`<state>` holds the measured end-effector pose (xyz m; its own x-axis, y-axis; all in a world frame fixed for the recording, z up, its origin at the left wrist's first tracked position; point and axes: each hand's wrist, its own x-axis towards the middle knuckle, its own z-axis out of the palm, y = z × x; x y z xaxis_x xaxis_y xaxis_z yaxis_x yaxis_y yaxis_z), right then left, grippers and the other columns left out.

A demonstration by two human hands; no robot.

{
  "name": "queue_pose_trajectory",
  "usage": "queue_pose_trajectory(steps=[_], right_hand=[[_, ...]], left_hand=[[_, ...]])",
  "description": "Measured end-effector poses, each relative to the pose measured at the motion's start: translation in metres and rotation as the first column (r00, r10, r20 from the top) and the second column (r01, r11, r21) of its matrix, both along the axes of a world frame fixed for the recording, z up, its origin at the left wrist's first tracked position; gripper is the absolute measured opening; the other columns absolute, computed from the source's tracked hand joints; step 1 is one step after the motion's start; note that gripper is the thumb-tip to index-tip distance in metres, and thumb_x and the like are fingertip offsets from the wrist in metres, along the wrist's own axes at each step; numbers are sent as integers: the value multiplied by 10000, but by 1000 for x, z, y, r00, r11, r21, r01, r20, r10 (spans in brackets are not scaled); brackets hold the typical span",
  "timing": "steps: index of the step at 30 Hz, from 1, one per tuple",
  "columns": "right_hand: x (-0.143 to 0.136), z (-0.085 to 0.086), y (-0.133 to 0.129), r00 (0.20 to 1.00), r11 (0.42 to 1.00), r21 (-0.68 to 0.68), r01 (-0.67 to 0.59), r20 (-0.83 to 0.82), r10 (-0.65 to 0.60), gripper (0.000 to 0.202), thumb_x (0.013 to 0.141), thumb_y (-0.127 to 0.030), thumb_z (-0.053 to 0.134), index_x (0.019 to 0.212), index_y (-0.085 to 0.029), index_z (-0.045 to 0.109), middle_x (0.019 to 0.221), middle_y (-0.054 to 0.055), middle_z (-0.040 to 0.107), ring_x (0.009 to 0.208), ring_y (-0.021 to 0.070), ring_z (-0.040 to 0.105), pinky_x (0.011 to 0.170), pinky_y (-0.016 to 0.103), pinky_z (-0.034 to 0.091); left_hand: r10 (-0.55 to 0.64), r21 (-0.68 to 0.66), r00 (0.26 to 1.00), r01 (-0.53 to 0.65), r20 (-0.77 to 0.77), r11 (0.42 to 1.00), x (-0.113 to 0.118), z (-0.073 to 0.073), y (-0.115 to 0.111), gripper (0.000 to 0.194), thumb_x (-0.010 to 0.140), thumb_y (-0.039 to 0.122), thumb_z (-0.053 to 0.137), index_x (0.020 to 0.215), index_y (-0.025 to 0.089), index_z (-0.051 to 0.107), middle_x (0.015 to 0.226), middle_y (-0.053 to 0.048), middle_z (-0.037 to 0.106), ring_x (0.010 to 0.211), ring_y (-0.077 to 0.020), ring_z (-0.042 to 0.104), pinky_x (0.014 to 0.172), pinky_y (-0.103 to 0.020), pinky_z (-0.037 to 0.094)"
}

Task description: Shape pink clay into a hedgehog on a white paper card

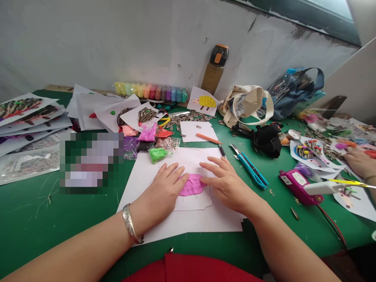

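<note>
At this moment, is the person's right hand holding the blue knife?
No, the blue knife lies on the table while the right hand is at the pink clay.

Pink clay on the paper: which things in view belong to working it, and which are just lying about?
Apparently in use:
pink clay, between left hand and right hand
small paper sheet under it
larger white paper beneath

Probably just lying about:
drink bottle
cream cloth bag
black pouch
</note>
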<state>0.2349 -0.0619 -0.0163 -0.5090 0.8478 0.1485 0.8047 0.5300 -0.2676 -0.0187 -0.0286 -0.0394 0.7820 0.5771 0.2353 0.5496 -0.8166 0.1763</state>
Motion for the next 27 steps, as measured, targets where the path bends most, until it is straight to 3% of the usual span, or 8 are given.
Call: queue_pose_trajectory(steps=[8, 17, 23, 27], right_hand=[[5, 4, -2, 998, 1000, -9, -17, -63, 17, 579, 867, 18, 425, 1208, -345, 719, 1507, 23, 509, 1440, 298, 357, 1154, 637, 300], [1, 7, -2, 997, 997, -62, -45, 60, 49, 564, 819, 29, 500, 1156, -353, 741, 1492, 6, 531, 1441, 345, 353, 1155, 710, 204], [11, 6, -1, 997, 997, -66, -45, -62, 41, 592, 859, 21, 443, 1199, -373, 726, 1514, 8, 506, 1449, 297, 355, 1151, 631, 314], [8, 8, -2, 998, 994, -89, -68, 9, 69, 578, 848, 18, 476, 1162, -394, 734, 1509, -28, 511, 1450, 313, 349, 1163, 682, 237]], left_hand=[[7, -5, 1000, -7, 7, 1000, -1, -2, -1, 582, 815, -91, 381, 1328, 82, 595, 1383, -200, 590, 1349, -370, 478, 1078, -648, 427], [16, -14, 1000, -16, -24, 1000, -1, -1, -2, 604, 800, -87, 391, 1344, 88, 585, 1408, -183, 579, 1359, -376, 462, 1095, -641, 414], [11, -14, 1000, -11, -4, 1000, 0, 0, -1, 565, 825, -75, 382, 1324, 80, 599, 1383, -197, 589, 1342, -368, 477, 1087, -635, 416], [17, -19, 1000, -17, -3, 1000, 0, 0, -1, 564, 827, -73, 385, 1325, 86, 595, 1390, -188, 586, 1354, -358, 464, 1101, -625, 399]])
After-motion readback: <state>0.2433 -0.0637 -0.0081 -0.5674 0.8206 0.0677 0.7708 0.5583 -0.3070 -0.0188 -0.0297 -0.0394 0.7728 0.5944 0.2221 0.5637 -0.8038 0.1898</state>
